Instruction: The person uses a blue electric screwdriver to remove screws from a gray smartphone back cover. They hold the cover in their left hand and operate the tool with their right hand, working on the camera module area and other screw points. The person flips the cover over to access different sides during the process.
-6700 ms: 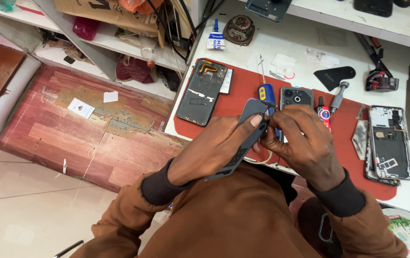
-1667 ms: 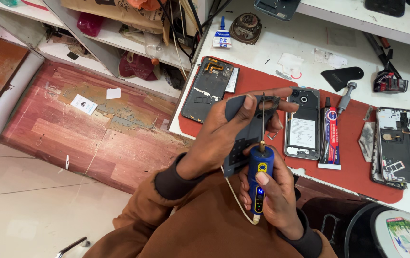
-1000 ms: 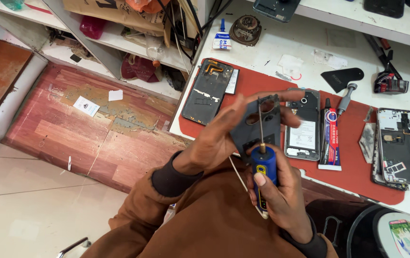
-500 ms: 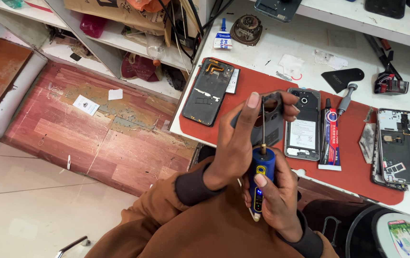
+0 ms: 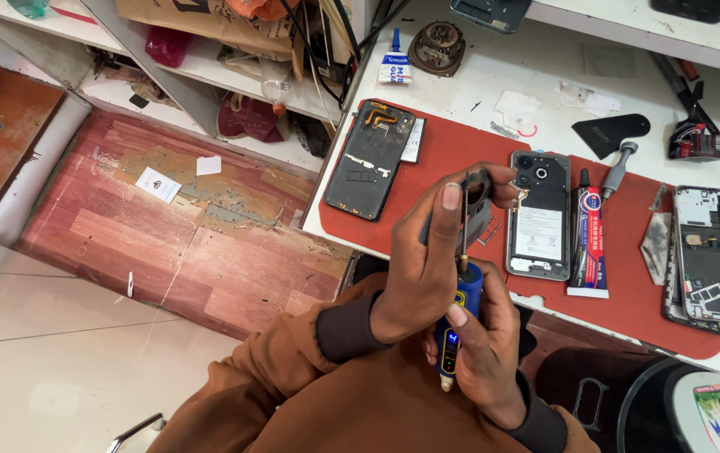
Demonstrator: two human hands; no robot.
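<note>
My left hand (image 5: 428,252) grips a dark phone frame part (image 5: 479,205), held upright above the red work mat (image 5: 452,147). My right hand (image 5: 481,352) sits just below it, wrapped around a blue electric screwdriver (image 5: 457,323). The screwdriver's thin bit points up and meets the held part near my left thumb. On the mat to the right lies an opened phone (image 5: 538,214) showing its battery and camera. Another opened phone back (image 5: 370,159) lies to the left on the mat.
A glue tube (image 5: 589,243) and a small screwdriver (image 5: 616,169) lie right of the opened phone. A further dismantled phone (image 5: 709,252) rests at the mat's right end. A black pry pick (image 5: 610,132), a glue bottle (image 5: 393,63) and cluttered shelves (image 5: 234,59) sit behind.
Both hands went from working on the part together over the mat to the right hand holding the blue screwdriver beneath it. Over the last second they shifted slightly up and right.
</note>
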